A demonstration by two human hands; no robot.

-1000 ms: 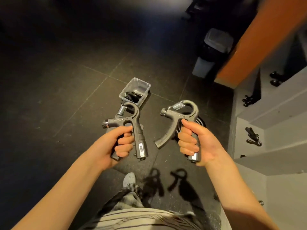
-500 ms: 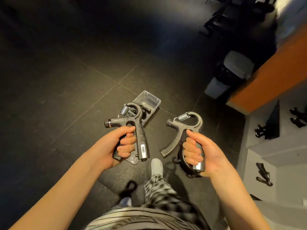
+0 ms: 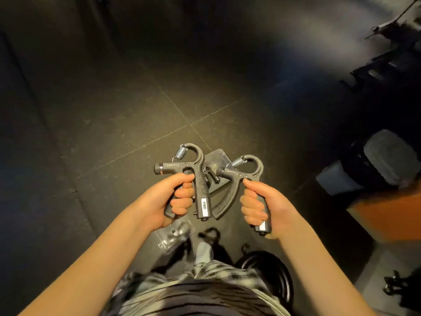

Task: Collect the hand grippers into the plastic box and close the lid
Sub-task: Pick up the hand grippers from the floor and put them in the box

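hands | left hand (image 3: 166, 201) grips left hand gripper (image 3: 198, 176) | right hand (image 3: 266, 206) grips right hand gripper (image 3: 246, 173) | plastic box (image 3: 216, 156) mostly hidden

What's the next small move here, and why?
Probably lower both hands toward the open plastic box and drop the grippers in. The left hand grips one hand gripper, the right hand a second hand gripper, both held above the box on the floor; its lid lies beside it.

held hand grippers (image 3: 200, 179) hang right over the open plastic box (image 3: 217, 157).
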